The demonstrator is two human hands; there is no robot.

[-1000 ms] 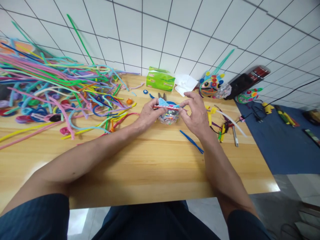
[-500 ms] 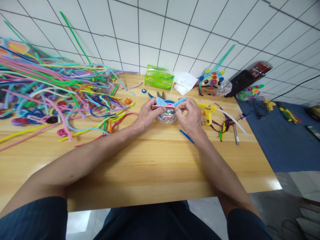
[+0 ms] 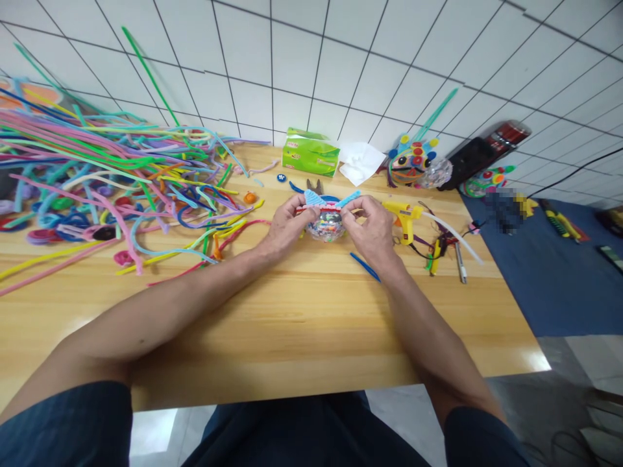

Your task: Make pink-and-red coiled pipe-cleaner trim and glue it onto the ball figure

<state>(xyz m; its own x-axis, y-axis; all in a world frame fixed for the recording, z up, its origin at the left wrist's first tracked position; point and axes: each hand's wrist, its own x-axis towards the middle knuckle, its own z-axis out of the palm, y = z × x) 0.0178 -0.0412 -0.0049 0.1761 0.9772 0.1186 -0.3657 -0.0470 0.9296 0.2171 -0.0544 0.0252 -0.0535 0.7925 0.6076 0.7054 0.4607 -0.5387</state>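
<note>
Between my hands is a small craft figure: a clear rounded body [image 3: 326, 229] with colourful bits showing, a red strip [image 3: 331, 207] across its upper part and light-blue pipe-cleaner pieces at both sides. My left hand [image 3: 291, 219] is closed, thumb and fingers pinching the strip's left end below a ribbed light-blue pipe-cleaner piece [image 3: 312, 198]. My right hand [image 3: 370, 224] pinches the other side, at the base of a slanting light-blue pipe cleaner [image 3: 348, 198]. Fingers hide part of the strip. Pliers [image 3: 314, 186] lie just behind, and a short blue pipe cleaner [image 3: 365, 266] rests near my right wrist.
A large heap of pipe cleaners [image 3: 111, 168] covers the table's left side. Behind stand a green tissue pack [image 3: 310, 154] and a finished-looking craft figure [image 3: 409, 162]. To the right are a yellow glue gun [image 3: 405, 219], a pen [image 3: 460, 263] and a dark red flask [image 3: 506, 137].
My hands keep their pinch on the craft figure and have barely moved. The whole view has shifted very slightly; nothing was let go.
</note>
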